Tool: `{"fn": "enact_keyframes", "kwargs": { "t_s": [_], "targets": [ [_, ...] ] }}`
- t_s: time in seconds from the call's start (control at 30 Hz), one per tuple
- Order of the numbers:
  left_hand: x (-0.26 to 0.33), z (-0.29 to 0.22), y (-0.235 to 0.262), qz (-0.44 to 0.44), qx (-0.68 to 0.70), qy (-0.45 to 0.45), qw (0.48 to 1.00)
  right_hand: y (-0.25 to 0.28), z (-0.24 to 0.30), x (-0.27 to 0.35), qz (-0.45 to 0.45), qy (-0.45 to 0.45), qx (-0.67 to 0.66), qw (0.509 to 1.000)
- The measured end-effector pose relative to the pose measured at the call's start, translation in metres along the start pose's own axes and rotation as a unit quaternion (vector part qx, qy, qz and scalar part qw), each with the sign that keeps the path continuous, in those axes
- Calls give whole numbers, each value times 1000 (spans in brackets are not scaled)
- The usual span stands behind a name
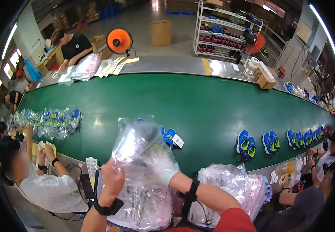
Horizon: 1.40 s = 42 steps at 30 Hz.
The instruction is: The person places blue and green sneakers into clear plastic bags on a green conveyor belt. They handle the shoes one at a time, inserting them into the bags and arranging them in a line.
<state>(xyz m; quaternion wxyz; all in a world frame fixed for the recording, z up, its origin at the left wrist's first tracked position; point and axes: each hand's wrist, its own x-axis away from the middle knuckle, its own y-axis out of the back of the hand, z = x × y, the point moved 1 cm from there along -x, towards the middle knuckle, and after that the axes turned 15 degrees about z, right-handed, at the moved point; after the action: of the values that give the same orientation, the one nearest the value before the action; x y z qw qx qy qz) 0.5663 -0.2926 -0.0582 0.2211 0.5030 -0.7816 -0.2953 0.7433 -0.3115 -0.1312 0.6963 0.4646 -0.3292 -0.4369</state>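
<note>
A: Right hand (160, 167) is inside the clear bag (142, 145), fingers not readable. Bag also covers part of the blue shoe (169, 136) at centre frame.

B: Left hand (112, 178)?

A: Seen from the back only, its grip on the bag is hidden. Both forearms cut off at lower edge. Shoes on the rack (217, 33), upper right, too small to tell.

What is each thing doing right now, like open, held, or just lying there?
Clear plastic bag: held up, puffed open, right hand inside.
Left hand: gripping the bag's lower edge.
Right hand: pushed inside the bag.
Blue shoe pair: lying loose on the belt.
Green belt: whether it runs cannot be told.
Bagged shoes: piled together at the left.
Orange fan: upright; spinning cannot be told.
</note>
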Motion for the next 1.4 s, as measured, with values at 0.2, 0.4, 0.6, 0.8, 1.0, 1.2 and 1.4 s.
{"fn": "enact_keyframes", "kwargs": {
  "t_s": [0.2,0.4,0.6,0.8,1.0,1.2,1.4],
  "targets": [
    [-31,42,39,-127,260,-20,957,70,14,11,-249,121,-175,945],
    [-30,26,43,-100,267,-5,959,4,-94,-46,120,-215,-157,956],
    [-19,29,44,-77,235,2,969,-111,-77,-97,221,-224,-34,949],
    [-27,26,34,-16,260,30,965,-36,-107,-35,219,-197,-192,936],
    [-58,-31,-7,58,294,-63,952,76,-136,77,-41,-172,-580,795],
    [-83,-93,-56,127,318,-92,935,136,-79,180,-228,71,-718,653],
    [-51,-182,-163,204,81,-281,934,91,-64,194,-36,-48,26,998]
  ]
}}
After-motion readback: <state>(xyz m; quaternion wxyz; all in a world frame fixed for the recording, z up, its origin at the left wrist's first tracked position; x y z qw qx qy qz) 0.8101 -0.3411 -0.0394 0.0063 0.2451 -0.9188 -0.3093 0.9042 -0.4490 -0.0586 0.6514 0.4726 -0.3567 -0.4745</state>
